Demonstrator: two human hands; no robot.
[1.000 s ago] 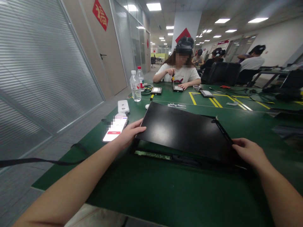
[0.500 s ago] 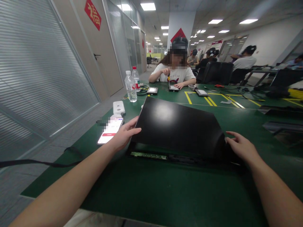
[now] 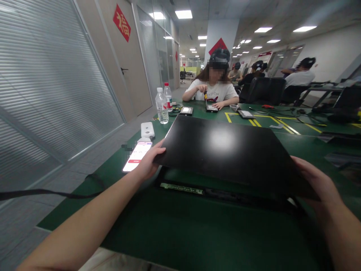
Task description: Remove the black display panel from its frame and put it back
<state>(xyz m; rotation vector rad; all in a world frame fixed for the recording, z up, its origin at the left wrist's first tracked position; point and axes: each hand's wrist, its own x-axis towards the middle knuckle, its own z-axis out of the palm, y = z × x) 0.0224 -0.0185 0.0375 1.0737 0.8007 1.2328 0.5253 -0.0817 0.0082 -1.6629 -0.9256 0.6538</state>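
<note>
A thin, glossy black screen panel hangs tilted between my two hands, a light glaring off its face. My left hand grips its left edge, thumb on top. At the right edge my right hand holds on, most of its fingers out of sight under the panel. Below lies a black frame on the green table, largely covered by the panel. A green circuit strip shows along the frame's near side.
Left of the panel are a lit phone and a white power bank. Water bottles stand behind them. Across the table a person works with a screwdriver on a hard drive. Dark parts lie at the far right.
The panel's right side has come up off the frame and its face is flatter. My right hand has gone from the panel's corner to a grip under its right edge.
</note>
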